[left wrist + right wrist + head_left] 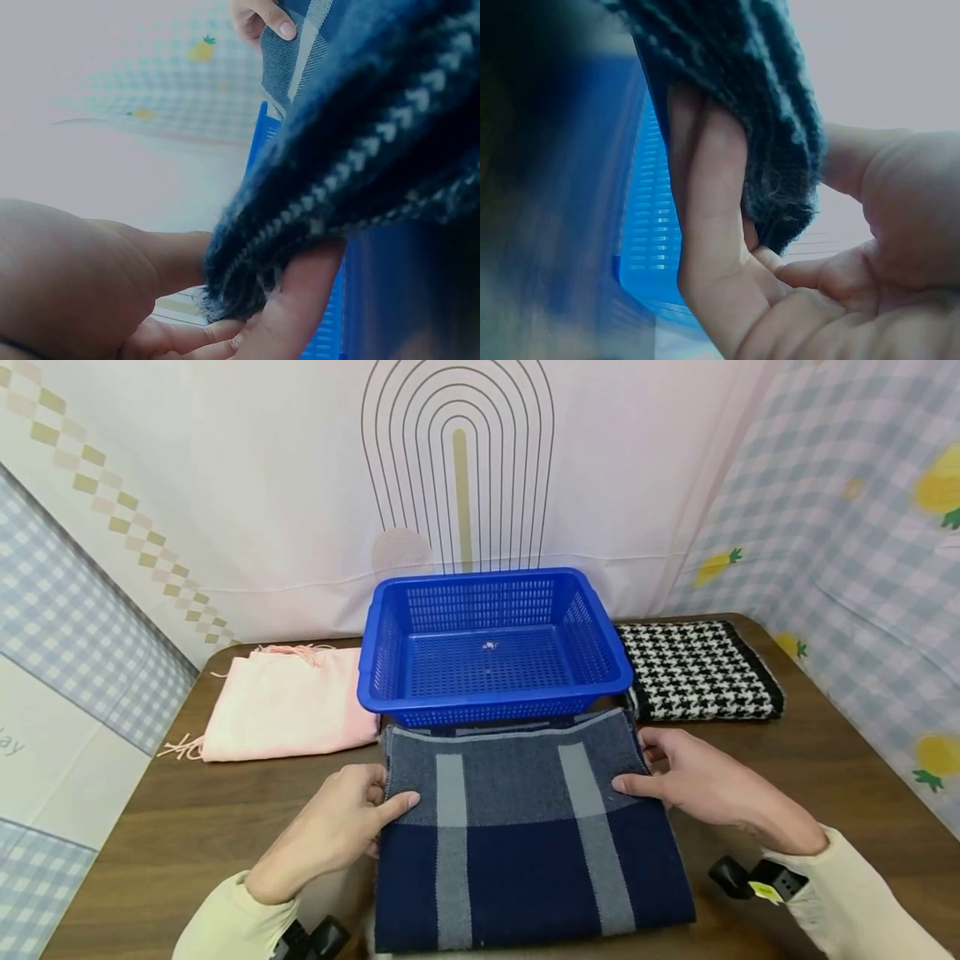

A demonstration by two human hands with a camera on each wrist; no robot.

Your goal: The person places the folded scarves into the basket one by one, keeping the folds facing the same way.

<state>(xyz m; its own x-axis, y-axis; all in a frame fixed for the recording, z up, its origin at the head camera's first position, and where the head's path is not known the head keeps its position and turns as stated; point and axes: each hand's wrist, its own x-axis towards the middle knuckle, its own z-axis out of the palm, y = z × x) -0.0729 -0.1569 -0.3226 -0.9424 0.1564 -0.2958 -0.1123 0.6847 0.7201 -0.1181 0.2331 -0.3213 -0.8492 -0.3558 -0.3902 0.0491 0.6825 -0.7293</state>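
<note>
A folded navy and grey plaid scarf (pixel 525 852) is held up in front of the blue basket by both hands. My left hand (pixel 341 814) pinches its left edge, thumb on the front face and fingers behind. On the opposite edge, my right hand (pixel 701 777) grips in the same way. In the left wrist view, several stacked layers of the scarf (pixel 360 150) lie between thumb and fingers. The right wrist view likewise has the layered scarf edge (pixel 772 150) pinched, with fingers underneath. Part of the basket's front is hidden by the scarf.
The blue plastic basket (pixel 367 685) stands at the back middle of the wooden table (pixel 172 827), with nothing but a small white mark on its floor. A folded pink fringed scarf (pixel 292 706) lies left of it, a folded black-and-white houndstooth scarf (pixel 701 668) right. Patterned cloth hangs behind.
</note>
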